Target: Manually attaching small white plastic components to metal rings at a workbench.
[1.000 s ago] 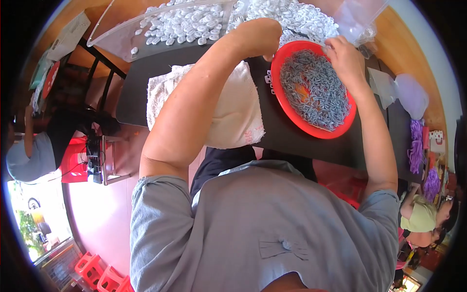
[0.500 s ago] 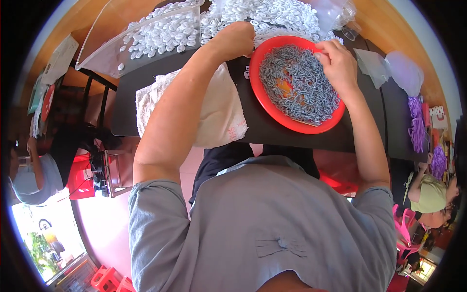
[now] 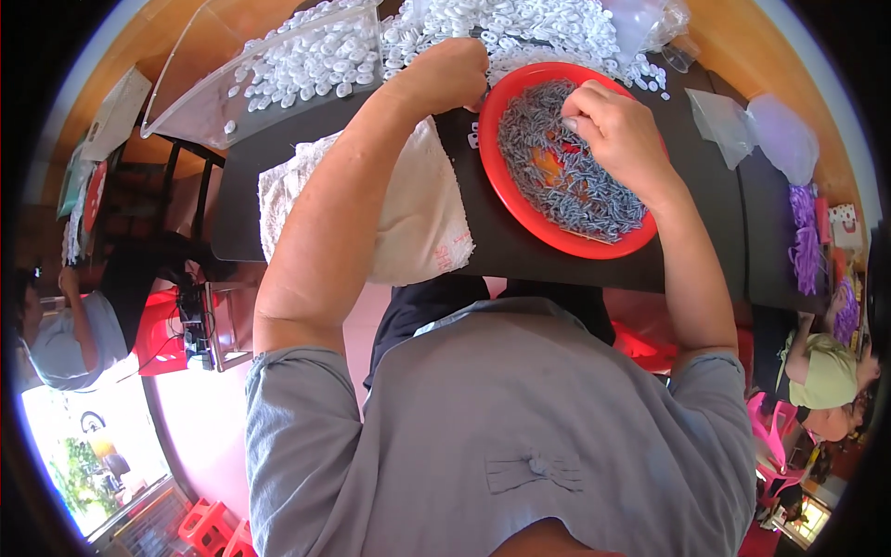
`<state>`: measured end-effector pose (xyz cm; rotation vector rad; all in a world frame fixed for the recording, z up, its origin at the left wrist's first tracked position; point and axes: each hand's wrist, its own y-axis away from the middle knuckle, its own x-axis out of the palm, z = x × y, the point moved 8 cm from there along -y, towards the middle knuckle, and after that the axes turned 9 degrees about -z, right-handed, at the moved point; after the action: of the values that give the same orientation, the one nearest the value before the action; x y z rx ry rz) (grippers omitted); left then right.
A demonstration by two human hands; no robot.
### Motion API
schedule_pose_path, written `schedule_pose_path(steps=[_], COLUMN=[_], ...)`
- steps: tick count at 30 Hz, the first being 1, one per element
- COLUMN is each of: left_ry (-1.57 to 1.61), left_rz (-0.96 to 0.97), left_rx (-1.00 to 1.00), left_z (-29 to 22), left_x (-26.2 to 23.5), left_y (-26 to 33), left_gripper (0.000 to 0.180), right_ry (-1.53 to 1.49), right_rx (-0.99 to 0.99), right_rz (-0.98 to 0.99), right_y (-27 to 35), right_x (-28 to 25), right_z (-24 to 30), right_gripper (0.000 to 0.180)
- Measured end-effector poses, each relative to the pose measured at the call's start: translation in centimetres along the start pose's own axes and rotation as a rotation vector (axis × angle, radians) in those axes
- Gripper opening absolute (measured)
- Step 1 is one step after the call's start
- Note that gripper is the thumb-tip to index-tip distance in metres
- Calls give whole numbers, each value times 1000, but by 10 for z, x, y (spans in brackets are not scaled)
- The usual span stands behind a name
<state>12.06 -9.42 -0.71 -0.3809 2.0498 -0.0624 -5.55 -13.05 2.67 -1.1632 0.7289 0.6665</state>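
Observation:
A red round plate [image 3: 608, 248] full of small grey screws [image 3: 608, 209] rests on the dark table. My right hand [image 3: 615, 135] is over the plate, thumb and fingers pinched together at the screws; whatever lies between the fingertips is too small to make out. Left of the plate's far rim, my left hand [image 3: 447, 76] is curled closed beside the heap of small white plastic pieces [image 3: 520, 28]. Its fingertips, and anything in them, are hidden. A couple of white pieces [image 3: 473, 137] lie between that hand and the plate.
A folded off-white cloth [image 3: 418, 223] lies beneath my left forearm. At the far left stands a clear plastic bin [image 3: 190, 116] holding more white pieces. Clear bags [image 3: 719, 121] and purple strands [image 3: 804, 237] are to the right. Other people sit at both sides.
My right hand has moved left from the plate's right rim to over the screws. My left hand stays nearly in place, still closed.

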Motion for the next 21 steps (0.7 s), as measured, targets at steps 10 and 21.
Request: schedule_pose_path(steps=[10, 21], left_ry=[-20, 661], left_rz=[-74, -245], left_rx=[-9, -124], left_z=[-4, -37], left_x=[-3, -31], left_y=[2, 14], left_gripper=[9, 10], right_ry=[7, -760], right_rx=[-189, 470], right_rz=[-55, -53], right_y=[2, 9], right_x=[5, -13], right_z=[27, -23], right_gripper=[9, 7])
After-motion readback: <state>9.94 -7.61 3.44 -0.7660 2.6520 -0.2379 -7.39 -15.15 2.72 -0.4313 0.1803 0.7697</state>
